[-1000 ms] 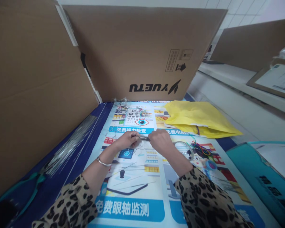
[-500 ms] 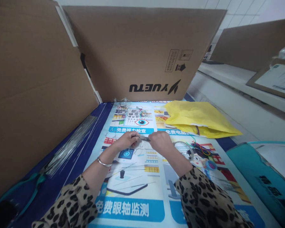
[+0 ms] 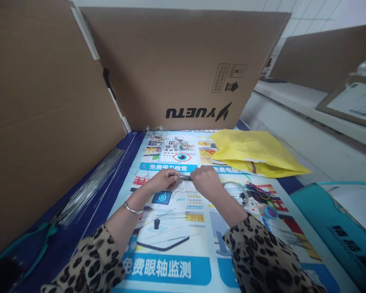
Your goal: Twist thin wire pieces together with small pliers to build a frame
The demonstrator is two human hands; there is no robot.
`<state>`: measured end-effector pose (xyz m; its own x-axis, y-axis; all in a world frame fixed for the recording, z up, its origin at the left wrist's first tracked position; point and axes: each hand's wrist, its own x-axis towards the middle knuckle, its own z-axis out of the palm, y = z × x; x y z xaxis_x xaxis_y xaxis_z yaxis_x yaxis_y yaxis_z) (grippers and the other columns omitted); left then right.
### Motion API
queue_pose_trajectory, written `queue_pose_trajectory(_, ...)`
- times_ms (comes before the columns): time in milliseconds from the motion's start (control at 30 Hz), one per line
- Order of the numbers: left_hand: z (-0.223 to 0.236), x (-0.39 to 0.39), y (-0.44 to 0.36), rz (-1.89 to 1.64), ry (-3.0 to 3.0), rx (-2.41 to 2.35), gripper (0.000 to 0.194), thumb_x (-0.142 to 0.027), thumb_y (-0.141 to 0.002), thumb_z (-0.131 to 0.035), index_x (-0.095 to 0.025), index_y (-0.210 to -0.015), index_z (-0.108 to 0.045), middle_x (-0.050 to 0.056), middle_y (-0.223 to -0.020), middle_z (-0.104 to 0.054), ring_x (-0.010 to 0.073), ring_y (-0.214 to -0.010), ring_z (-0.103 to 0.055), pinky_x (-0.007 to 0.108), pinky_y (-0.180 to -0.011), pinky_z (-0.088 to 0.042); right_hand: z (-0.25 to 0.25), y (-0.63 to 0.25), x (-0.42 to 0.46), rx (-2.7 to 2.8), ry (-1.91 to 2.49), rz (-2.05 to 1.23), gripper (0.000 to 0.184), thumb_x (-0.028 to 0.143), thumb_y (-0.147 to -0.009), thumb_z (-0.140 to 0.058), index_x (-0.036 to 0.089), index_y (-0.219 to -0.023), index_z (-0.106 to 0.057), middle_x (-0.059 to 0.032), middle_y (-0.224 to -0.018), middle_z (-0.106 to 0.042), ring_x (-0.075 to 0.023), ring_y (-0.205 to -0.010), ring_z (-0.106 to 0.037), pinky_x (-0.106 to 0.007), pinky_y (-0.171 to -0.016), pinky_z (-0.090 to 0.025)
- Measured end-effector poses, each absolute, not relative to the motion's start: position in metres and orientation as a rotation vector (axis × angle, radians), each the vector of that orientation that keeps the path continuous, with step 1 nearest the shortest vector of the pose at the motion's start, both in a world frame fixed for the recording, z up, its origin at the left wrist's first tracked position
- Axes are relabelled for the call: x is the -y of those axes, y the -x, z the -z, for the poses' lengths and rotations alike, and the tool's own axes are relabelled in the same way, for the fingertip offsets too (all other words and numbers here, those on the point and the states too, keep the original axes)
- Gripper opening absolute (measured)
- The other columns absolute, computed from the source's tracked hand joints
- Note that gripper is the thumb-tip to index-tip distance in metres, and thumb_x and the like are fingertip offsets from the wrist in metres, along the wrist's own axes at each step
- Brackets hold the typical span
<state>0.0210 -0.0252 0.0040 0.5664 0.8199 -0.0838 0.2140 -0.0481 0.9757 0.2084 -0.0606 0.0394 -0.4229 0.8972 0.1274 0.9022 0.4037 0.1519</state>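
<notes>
Over the middle of the printed sheet, my left hand (image 3: 165,180) and my right hand (image 3: 206,181) face each other, close together. A slim grey metal tool (image 3: 186,178) sticks out of my closed right fist toward the left fingertips. It looks like the jaws of pliers; its handles are hidden in the fist. My left thumb and fingers are pinched at the tool's tip, seemingly on thin wire, too fine to make out clearly. Faint wire (image 3: 180,191) hangs below the left fingers. Several cut wires (image 3: 171,215) lie on the sheet nearer to me.
Cardboard panels (image 3: 183,61) stand at the back and left. A wire bundle (image 3: 91,183) and teal-handled pliers (image 3: 45,240) lie at left. A yellow bag (image 3: 256,150), a wire coil (image 3: 245,193), colored cords (image 3: 259,191) and a teal box (image 3: 332,228) are at right. Tangled wire pieces (image 3: 158,136) lie behind.
Almost nothing differs. Both hands keep their grip and place, with at most a very slight shift of the right hand and its wrist.
</notes>
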Motion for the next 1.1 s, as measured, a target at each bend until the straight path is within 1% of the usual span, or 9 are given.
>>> queue_pose_trajectory(167, -0.0075, 0.0263, -0.021, -0.592, -1.539, -0.87, 0.018, -0.031, -0.075, -0.05, -0.014, -0.07, -0.05, -0.003, -0.053, -0.048, 0.006, -0.045, -0.041, 0.02, -0.045, -0.033, -0.0391, -0.2086, 0.0601, 2.609, 1.618, 0.349, 0.015, 0.016, -0.075, -0.046, 0.014, -0.073, -0.06, -0.0105, -0.073, -0.06, -0.0199, -0.075, -0.05, -0.031, -0.062, -0.025)
queue_pose_trajectory(367, -0.0098, 0.0269, -0.0208, -0.584, -1.502, -0.882, 0.019, -0.032, -0.074, -0.052, -0.013, -0.072, -0.051, -0.001, -0.056, -0.052, 0.0063, -0.047, -0.044, 0.019, -0.047, -0.035, -0.0368, -0.2072, 0.0603, 2.644, 1.658, 0.331, 0.013, 0.016, -0.074, -0.047, 0.015, -0.074, -0.06, -0.0099, -0.073, -0.06, -0.0187, -0.072, -0.049, -0.03, -0.06, -0.024)
queue_pose_trajectory(500, -0.0107, 0.0271, -0.0209, -0.563, -1.472, -0.883, 0.02, -0.033, -0.073, -0.053, -0.013, -0.071, -0.05, -0.001, -0.055, -0.051, 0.0062, -0.047, -0.044, 0.019, -0.047, -0.035, -0.0351, -0.2069, 0.0601, 2.623, 1.648, 0.328, 0.012, 0.016, -0.073, -0.047, 0.015, -0.073, -0.06, -0.0091, -0.071, -0.06, -0.019, -0.071, -0.05, -0.03, -0.059, -0.024)
queue_pose_trajectory(700, -0.0101, 0.0276, -0.0215, -0.594, -1.505, -0.878, 0.019, -0.033, -0.073, -0.052, -0.014, -0.069, -0.05, -0.002, -0.053, -0.051, 0.0059, -0.046, -0.043, 0.019, -0.046, -0.033, -0.0354, -0.2061, 0.0597, 2.625, 1.684, 0.298, 0.013, 0.017, -0.073, -0.047, 0.016, -0.073, -0.06, -0.0096, -0.072, -0.061, -0.0183, -0.071, -0.051, -0.029, -0.06, -0.025)
queue_pose_trajectory(1100, -0.0075, 0.0271, -0.0209, -0.595, -1.624, -0.949, 0.02, -0.034, -0.075, -0.048, -0.015, -0.071, -0.05, -0.003, -0.053, -0.049, 0.0072, -0.047, -0.043, 0.019, -0.046, -0.035, -0.0362, -0.2062, 0.0616, 2.609, 1.743, 0.27, 0.014, 0.017, -0.073, -0.047, 0.017, -0.074, -0.061, -0.0076, -0.074, -0.064, -0.0183, -0.069, -0.056, -0.027, -0.057, -0.031)
